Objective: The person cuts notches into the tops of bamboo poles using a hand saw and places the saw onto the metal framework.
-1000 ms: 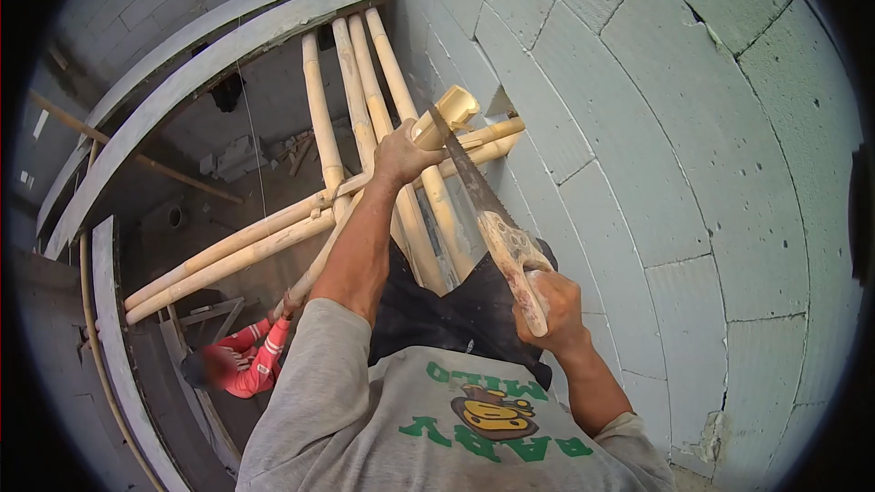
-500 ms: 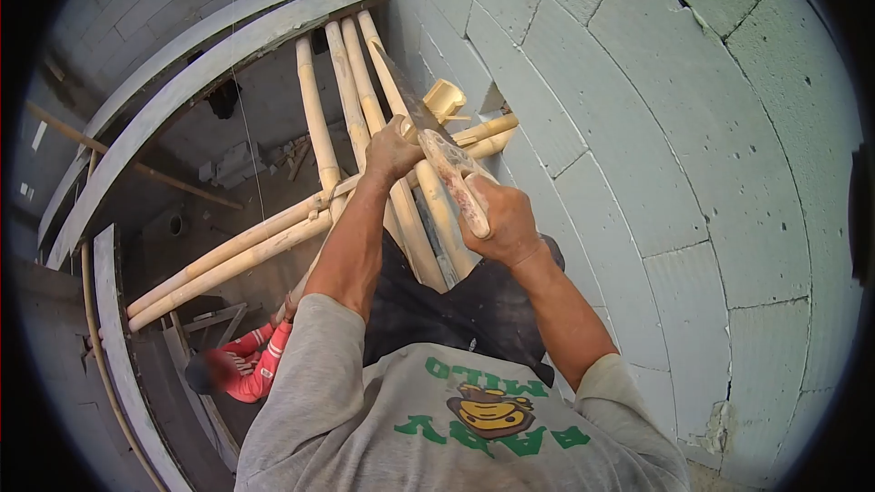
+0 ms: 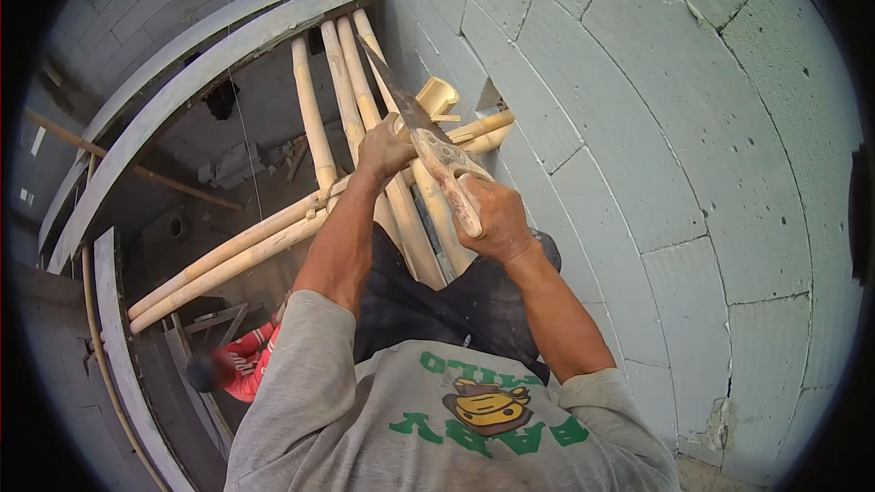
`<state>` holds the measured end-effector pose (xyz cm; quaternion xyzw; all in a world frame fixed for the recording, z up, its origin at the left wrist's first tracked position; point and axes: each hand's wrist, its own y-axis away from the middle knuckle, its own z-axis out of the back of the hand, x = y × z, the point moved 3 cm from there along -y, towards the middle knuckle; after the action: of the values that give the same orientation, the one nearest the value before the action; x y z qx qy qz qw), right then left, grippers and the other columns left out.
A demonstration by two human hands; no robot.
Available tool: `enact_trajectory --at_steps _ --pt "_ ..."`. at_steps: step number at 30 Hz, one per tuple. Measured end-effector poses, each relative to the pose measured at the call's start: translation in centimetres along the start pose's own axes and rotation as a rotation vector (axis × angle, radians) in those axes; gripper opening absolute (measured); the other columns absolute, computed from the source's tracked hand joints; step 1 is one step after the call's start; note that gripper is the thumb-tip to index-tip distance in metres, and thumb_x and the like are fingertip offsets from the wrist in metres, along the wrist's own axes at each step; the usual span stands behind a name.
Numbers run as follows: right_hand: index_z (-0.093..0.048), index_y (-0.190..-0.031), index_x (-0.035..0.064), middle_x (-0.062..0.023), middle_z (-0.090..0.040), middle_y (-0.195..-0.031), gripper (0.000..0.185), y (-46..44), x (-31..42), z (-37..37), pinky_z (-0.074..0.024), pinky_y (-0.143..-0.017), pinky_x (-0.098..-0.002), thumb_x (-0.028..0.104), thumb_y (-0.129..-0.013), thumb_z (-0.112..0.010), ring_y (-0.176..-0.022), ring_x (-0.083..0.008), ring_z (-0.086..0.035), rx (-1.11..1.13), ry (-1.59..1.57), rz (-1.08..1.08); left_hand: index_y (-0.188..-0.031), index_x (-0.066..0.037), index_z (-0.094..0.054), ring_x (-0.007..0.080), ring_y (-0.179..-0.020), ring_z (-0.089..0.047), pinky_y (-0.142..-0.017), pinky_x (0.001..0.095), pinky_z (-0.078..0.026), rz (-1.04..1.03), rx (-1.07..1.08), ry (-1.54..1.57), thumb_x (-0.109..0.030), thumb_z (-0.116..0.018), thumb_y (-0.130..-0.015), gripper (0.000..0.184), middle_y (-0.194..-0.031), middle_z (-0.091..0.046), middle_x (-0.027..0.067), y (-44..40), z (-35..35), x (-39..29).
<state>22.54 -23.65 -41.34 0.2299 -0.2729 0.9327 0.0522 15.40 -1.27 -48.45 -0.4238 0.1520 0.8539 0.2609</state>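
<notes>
A hand saw [image 3: 408, 98] with a worn, pale wooden handle slants up and left across bamboo poles. My right hand [image 3: 497, 216] is wrapped round its handle, which sticks out below the fingers. Beside the blade, my left hand [image 3: 386, 150] is closed on a bamboo pole; the hand hides most of the gripped part. A cut, hollow bamboo piece [image 3: 437, 97] shows just beyond the blade. Two bamboo poles [image 3: 483, 130] run crosswise to an opening in the block wall. Several lengthwise bamboo poles [image 3: 344, 82] lie below my hands.
A grey block wall [image 3: 602, 146] rises close on my right. A long curved-looking board [image 3: 191, 91] spans the far left. Crosswise bamboo [image 3: 228, 260] extends left over a deep drop. A person in a red top [image 3: 246, 378] is lower down at left.
The saw has shifted slightly up and left with my right hand, and more of its blade shows. My left hand keeps its grip. The person in red is now more hidden by my sleeve.
</notes>
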Motion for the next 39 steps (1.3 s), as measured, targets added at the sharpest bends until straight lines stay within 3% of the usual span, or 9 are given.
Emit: enact_trajectory --at_steps 6,10,17,21,26,27,31,35,39 --pt "-0.058 -0.081 0.0047 -0.014 -0.061 -0.069 0.019 9.6 0.1 4.7 -0.053 -0.062 -0.0466 0.008 -0.067 -0.07 -0.067 -0.0383 -0.065 -0.096 -0.068 0.17 -0.122 -0.003 -0.062 0.0348 -0.097 -0.071 -0.087 0.0409 -0.053 -0.084 0.068 -0.026 -0.048 -0.08 -0.061 0.077 -0.102 -0.073 0.0212 -1.2 -0.5 1.4" --pt "-0.056 -0.078 0.0058 -0.0139 -0.061 -0.07 0.017 -1.1 -0.4 -0.8 -0.0529 -0.062 -0.0464 0.008 -0.068 -0.068 -0.067 -0.0397 -0.064 -0.007 -0.002 0.003 -0.121 -0.005 -0.063 0.0338 -0.098 -0.071 -0.087 0.0412 -0.053 -0.049 -0.027 -0.045 -0.048 -0.082 -0.059 0.078 -0.102 -0.074 0.0201 -1.0 0.0 0.8" --pt "-0.057 -0.078 0.0015 -0.0148 -0.058 -0.069 0.017 9.2 0.6 4.8 -0.0536 -0.06 -0.0455 0.002 -0.066 -0.068 -0.065 -0.0387 -0.063 -0.085 -0.107 0.148 -0.119 -0.005 -0.064 0.0292 -0.094 -0.072 -0.088 0.0401 -0.055 -0.031 0.019 0.061 -0.039 -0.079 -0.062 0.068 -0.101 -0.073 0.021 -0.6 0.0 0.6" --pt "-0.056 -0.079 0.0028 -0.0152 -0.06 -0.072 0.016 1.1 -0.5 -0.1 -0.0528 -0.059 -0.0461 0.003 -0.067 -0.067 -0.064 -0.0395 -0.062 -0.039 -0.039 0.043 -0.118 -0.007 -0.066 0.024 -0.097 -0.072 -0.09 0.0383 -0.055 0.022 -0.063 -0.116 -0.043 -0.086 -0.061 0.071 -0.106 -0.073 0.015 -1.0 0.4 0.3" --pt "-0.057 -0.079 0.0031 -0.0152 -0.059 -0.071 0.015 2.7 0.5 0.9 -0.0528 -0.059 -0.0455 0.001 -0.067 -0.066 -0.063 -0.0397 -0.061 -0.064 -0.051 0.046 -0.119 -0.005 -0.065 0.0291 -0.094 -0.072 -0.086 0.0386 -0.054 -0.057 -0.015 0.163 -0.052 -0.086 -0.058 0.08 -0.101 -0.074 0.0173 -0.2 0.2 0.1" --pt "-0.059 -0.078 0.0029 -0.0142 -0.059 -0.07 0.015 5.4 1.1 2.4 -0.0532 -0.06 -0.0453 0.0 -0.066 -0.066 -0.063 -0.0384 -0.062 -0.06 -0.053 0.05 -0.124 -0.003 -0.064 0.0317 -0.093 -0.072 -0.085 0.0401 -0.054 -0.067 -0.019 -0.061 -0.05 -0.083 -0.058 0.083 -0.101 -0.073 0.0187 -0.8 0.5 0.5" --pt "-0.064 -0.077 0.0025 -0.0112 -0.058 -0.069 0.014 9.3 1.1 5.0 -0.0542 -0.06 -0.0451 -0.003 -0.063 -0.067 -0.063 -0.034 -0.065 -0.077 -0.069 0.118 -0.128 -0.003 -0.063 0.0345 -0.102 -0.07 -0.09 0.0404 -0.053 -0.058 0.008 -0.064 -0.051 -0.081 -0.061 0.084 -0.108 -0.072 0.0216 -1.5 -0.5 1.9" --pt "-0.057 -0.085 0.0047 -0.0168 -0.065 -0.076 0.021 -2.7 -0.5 -2.2 -0.054 -0.066 -0.0455 0.013 -0.071 -0.071 -0.072 -0.0393 -0.066 0.022 0.004 -0.016 -0.133 -0.001 -0.06 0.0338 -0.109 -0.069 -0.092 0.04 -0.052 -0.117 -0.051 -0.107 -0.055 -0.081 -0.063 0.09 -0.113 -0.071 0.0225 -4.0 -2.3 5.1" --pt "-0.058 -0.084 0.0044 -0.017 -0.065 -0.077 0.02 0.1 0.2 0.3 -0.0535 -0.065 -0.0456 0.013 -0.072 -0.071 -0.071 -0.0394 -0.065 0.025 -0.06 -0.006 -0.124 -0.007 -0.065 0.0305 -0.102 -0.071 -0.091 0.0406 -0.053 -0.011 -0.018 0.062 -0.055 -0.082 -0.063 0.079 -0.109 -0.073 0.018 -0.5 -0.1 0.6"
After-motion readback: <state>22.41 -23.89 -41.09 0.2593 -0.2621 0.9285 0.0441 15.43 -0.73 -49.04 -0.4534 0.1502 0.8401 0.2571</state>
